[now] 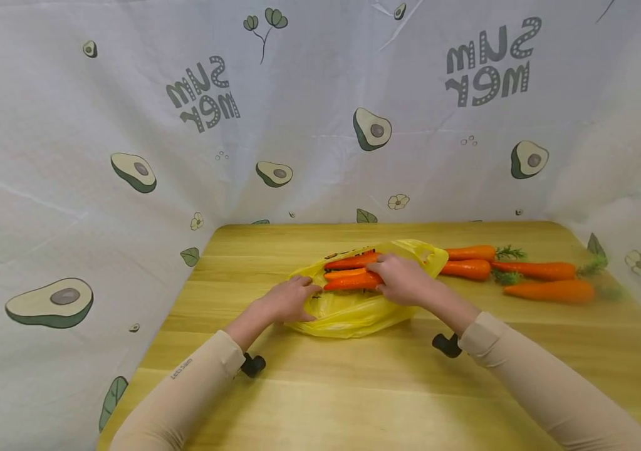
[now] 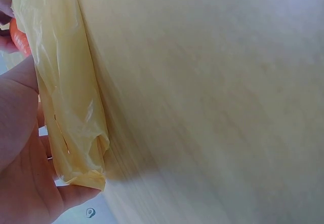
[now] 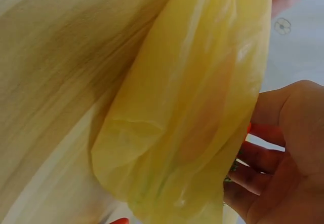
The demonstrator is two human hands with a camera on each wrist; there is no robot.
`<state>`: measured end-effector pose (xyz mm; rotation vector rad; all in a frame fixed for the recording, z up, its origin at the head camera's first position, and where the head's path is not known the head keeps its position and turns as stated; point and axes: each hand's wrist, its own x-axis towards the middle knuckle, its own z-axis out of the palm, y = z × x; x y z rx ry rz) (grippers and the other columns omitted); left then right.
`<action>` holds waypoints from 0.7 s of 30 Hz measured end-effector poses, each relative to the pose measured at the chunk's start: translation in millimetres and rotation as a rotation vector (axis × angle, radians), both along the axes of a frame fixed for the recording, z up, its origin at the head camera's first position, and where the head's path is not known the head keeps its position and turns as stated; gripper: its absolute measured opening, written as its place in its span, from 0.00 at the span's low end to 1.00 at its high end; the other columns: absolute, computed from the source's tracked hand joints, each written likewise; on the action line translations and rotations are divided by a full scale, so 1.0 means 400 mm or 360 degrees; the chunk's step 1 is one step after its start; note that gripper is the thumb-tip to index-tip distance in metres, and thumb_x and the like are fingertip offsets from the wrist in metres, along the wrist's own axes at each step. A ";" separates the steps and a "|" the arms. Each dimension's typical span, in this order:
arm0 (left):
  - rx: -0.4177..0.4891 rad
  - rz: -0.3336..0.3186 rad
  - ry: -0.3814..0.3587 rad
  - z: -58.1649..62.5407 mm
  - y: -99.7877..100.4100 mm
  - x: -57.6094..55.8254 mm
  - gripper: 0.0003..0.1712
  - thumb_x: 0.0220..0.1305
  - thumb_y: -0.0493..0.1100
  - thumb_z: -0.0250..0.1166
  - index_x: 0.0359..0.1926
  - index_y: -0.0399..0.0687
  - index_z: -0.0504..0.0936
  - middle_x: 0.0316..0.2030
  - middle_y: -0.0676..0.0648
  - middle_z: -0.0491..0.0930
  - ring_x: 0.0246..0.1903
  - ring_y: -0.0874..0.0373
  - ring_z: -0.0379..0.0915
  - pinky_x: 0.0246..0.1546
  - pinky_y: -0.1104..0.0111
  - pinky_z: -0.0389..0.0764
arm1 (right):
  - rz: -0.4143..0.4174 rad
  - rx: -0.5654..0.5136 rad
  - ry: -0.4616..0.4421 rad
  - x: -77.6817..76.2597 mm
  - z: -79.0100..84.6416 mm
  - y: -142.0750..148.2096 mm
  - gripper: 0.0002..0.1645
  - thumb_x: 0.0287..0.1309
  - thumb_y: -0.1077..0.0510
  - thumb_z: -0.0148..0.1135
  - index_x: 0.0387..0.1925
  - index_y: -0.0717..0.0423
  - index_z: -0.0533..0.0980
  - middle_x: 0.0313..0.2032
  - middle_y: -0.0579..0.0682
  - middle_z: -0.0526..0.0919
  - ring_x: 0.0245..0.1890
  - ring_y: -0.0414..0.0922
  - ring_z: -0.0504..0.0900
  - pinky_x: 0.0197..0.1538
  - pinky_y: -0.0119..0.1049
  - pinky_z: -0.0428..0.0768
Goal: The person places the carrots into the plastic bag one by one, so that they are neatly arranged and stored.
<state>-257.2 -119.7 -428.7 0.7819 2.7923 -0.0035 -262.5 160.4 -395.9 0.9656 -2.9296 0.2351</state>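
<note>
A yellow plastic bag (image 1: 348, 322) lies on its side on the table, its mouth spread around several orange carrots. My left hand (image 1: 289, 299) grips the bag's left end; in the left wrist view, its fingers pass behind the crinkled plastic (image 2: 71, 97). Inside the bag's opening, my right hand (image 1: 405, 279) holds a carrot (image 1: 348, 284) near its thick end, the tip pointing left. Behind it lies another carrot (image 1: 354, 260). From the right wrist view, the bag wall (image 3: 177, 112) covers much of the contents, and my right fingers (image 3: 260, 155) are partly hidden behind it.
More carrots lie on the wooden table (image 1: 320, 401) right of the bag: one at the back (image 1: 469, 252), one by the bag's edge (image 1: 467, 269) and two further right, including the nearest carrot (image 1: 551, 291). A white avocado-print sheet (image 1: 320, 113) surrounds the table's back and sides.
</note>
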 end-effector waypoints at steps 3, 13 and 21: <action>-0.0005 -0.0008 0.0004 0.000 0.000 -0.002 0.42 0.63 0.63 0.68 0.74 0.55 0.68 0.74 0.44 0.62 0.74 0.45 0.56 0.70 0.50 0.67 | -0.0017 0.0002 0.0034 -0.001 -0.011 0.000 0.20 0.59 0.61 0.70 0.53 0.59 0.82 0.45 0.55 0.85 0.43 0.51 0.82 0.38 0.44 0.82; 0.0005 -0.0009 -0.0005 0.002 0.000 0.000 0.42 0.63 0.62 0.68 0.73 0.54 0.68 0.74 0.44 0.63 0.74 0.46 0.57 0.71 0.52 0.66 | -0.0025 0.0103 0.0192 0.005 -0.036 0.004 0.21 0.51 0.54 0.77 0.47 0.55 0.83 0.45 0.54 0.81 0.47 0.54 0.77 0.43 0.48 0.83; 0.0031 -0.0026 0.0013 0.001 0.001 0.000 0.41 0.62 0.62 0.69 0.72 0.52 0.70 0.72 0.43 0.65 0.72 0.46 0.60 0.70 0.52 0.68 | -0.0058 0.0110 0.0213 0.005 -0.051 0.002 0.23 0.49 0.54 0.79 0.47 0.54 0.83 0.46 0.55 0.78 0.48 0.54 0.75 0.44 0.48 0.84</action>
